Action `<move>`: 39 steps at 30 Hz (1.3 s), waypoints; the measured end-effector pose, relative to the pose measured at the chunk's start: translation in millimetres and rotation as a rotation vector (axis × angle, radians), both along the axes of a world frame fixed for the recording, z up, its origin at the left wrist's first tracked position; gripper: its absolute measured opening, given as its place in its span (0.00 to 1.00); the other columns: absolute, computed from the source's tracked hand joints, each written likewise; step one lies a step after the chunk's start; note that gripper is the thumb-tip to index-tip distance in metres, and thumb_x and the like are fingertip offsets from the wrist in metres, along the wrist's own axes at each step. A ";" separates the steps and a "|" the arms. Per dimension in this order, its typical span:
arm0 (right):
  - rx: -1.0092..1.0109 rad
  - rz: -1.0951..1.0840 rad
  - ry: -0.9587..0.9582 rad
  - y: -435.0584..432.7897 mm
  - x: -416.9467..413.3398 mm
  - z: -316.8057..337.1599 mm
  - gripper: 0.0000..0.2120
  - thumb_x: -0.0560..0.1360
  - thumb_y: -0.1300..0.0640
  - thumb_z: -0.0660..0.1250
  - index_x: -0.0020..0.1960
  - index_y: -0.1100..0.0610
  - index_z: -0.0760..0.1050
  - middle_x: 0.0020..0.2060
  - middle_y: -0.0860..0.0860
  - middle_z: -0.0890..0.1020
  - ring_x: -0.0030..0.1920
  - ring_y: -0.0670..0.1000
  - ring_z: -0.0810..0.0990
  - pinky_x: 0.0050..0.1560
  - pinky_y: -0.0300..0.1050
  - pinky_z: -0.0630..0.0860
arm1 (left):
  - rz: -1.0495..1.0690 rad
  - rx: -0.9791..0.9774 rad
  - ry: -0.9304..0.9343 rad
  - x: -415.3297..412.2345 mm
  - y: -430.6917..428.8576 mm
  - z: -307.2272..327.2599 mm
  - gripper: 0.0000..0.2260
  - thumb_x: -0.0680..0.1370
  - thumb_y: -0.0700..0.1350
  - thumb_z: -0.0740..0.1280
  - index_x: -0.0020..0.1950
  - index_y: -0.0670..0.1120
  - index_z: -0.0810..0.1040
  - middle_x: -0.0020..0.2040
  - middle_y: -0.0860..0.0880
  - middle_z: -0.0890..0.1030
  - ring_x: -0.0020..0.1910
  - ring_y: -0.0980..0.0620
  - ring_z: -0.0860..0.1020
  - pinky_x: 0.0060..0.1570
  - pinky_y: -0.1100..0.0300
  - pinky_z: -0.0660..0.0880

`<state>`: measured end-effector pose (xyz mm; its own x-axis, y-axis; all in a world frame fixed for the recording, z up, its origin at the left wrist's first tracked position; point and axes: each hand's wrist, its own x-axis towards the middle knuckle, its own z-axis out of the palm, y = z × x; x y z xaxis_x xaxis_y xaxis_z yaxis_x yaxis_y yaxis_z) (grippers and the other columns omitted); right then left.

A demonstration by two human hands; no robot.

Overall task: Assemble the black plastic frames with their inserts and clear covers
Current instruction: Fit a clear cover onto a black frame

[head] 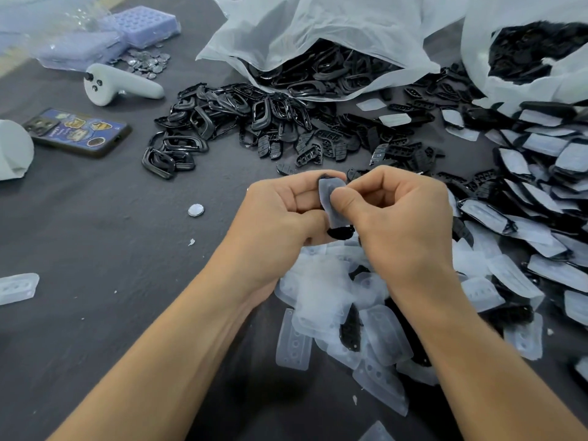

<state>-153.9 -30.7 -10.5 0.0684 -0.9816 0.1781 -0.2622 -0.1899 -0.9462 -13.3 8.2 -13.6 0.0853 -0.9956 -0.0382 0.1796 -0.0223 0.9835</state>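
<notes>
My left hand [280, 211] and my right hand [394, 214] meet over the middle of the dark table and together grip one small assembly [327, 189]: a black plastic piece with a translucent clear cover on its face. My right thumb presses on the cover. The black part shows only at the top and the bottom, between my fingers. A heap of black frames [222, 122] lies beyond my hands, black inserts [334, 144] to its right. Loose clear covers [375, 332] are piled below my hands. Covered pieces [541, 192] are stacked at the right.
Two pale plastic bags [318, 36] of black parts lie open at the back. A phone [79, 132], a white controller [124, 85], a purple tray [146, 25] and small metal discs [146, 62] sit at the left. One disc [195, 210] and one cover [17, 288] lie apart.
</notes>
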 end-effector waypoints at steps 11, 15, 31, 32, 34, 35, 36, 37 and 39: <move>-0.032 -0.052 0.044 0.7 0.3 2.0 0.08 0.69 0.52 0.78 0.34 0.50 0.81 0.28 0.43 0.83 0.28 0.44 0.82 0.31 0.39 0.74 | -0.040 0.058 0.231 -2.5 3.6 4.1 0.14 0.76 0.29 0.65 0.58 0.39 0.83 0.45 0.44 0.87 0.42 0.49 0.86 0.43 0.55 0.85; -0.039 -0.080 0.061 1.6 1.9 0.6 0.11 0.68 0.49 0.78 0.34 0.51 0.79 0.26 0.42 0.81 0.26 0.42 0.78 0.31 0.37 0.72 | 0.011 0.054 0.201 -4.6 3.7 3.6 0.15 0.79 0.26 0.63 0.58 0.39 0.83 0.43 0.43 0.87 0.39 0.51 0.85 0.41 0.57 0.84; -0.005 0.116 -0.024 -6.6 -3.5 -6.1 0.05 0.72 0.57 0.76 0.39 0.51 0.82 0.29 0.46 0.82 0.28 0.42 0.76 0.29 0.34 0.72 | 0.212 0.053 -0.023 -5.6 0.8 4.8 0.11 0.78 0.32 0.67 0.49 0.43 0.87 0.39 0.45 0.86 0.38 0.52 0.83 0.38 0.59 0.82; -0.011 0.120 -0.020 -6.7 -3.6 -6.3 0.06 0.72 0.58 0.76 0.38 0.51 0.82 0.28 0.46 0.82 0.27 0.41 0.76 0.29 0.34 0.72 | 0.232 0.055 -0.031 -4.6 0.8 5.6 0.09 0.78 0.33 0.68 0.48 0.43 0.87 0.38 0.46 0.86 0.36 0.53 0.82 0.37 0.62 0.80; -0.023 0.132 -0.003 -6.7 -4.1 -6.7 0.07 0.72 0.59 0.77 0.37 0.52 0.82 0.28 0.46 0.82 0.27 0.42 0.75 0.29 0.35 0.72 | 0.266 0.068 -0.019 -3.4 0.8 6.7 0.08 0.78 0.35 0.69 0.45 0.42 0.87 0.37 0.45 0.86 0.35 0.52 0.83 0.35 0.63 0.79; -0.027 0.138 0.007 -6.6 -4.2 -6.6 0.07 0.72 0.59 0.77 0.37 0.52 0.82 0.28 0.47 0.82 0.27 0.42 0.76 0.29 0.36 0.73 | 0.276 0.075 -0.018 -3.1 0.8 6.8 0.08 0.78 0.35 0.69 0.44 0.42 0.88 0.37 0.44 0.86 0.34 0.51 0.83 0.34 0.63 0.79; -0.029 0.141 0.014 -6.6 -4.2 -6.5 0.07 0.72 0.59 0.77 0.37 0.52 0.82 0.29 0.47 0.82 0.28 0.43 0.76 0.29 0.37 0.74 | 0.280 0.081 -0.021 -3.0 0.6 6.5 0.09 0.78 0.35 0.69 0.43 0.43 0.88 0.37 0.43 0.86 0.34 0.51 0.83 0.34 0.63 0.79; -0.030 0.143 0.019 -6.7 -4.5 -6.4 0.07 0.72 0.59 0.77 0.37 0.52 0.82 0.29 0.48 0.83 0.28 0.43 0.77 0.29 0.37 0.75 | 0.279 0.086 -0.028 -3.0 0.6 6.3 0.10 0.78 0.35 0.69 0.42 0.43 0.88 0.37 0.43 0.86 0.33 0.50 0.83 0.33 0.63 0.79; -0.026 0.147 0.024 -7.2 -4.7 -6.2 0.07 0.71 0.60 0.76 0.37 0.52 0.82 0.29 0.48 0.83 0.28 0.43 0.77 0.30 0.38 0.75 | 0.273 0.088 -0.045 -3.3 0.1 6.5 0.10 0.78 0.35 0.69 0.42 0.43 0.88 0.37 0.43 0.86 0.33 0.50 0.83 0.33 0.62 0.79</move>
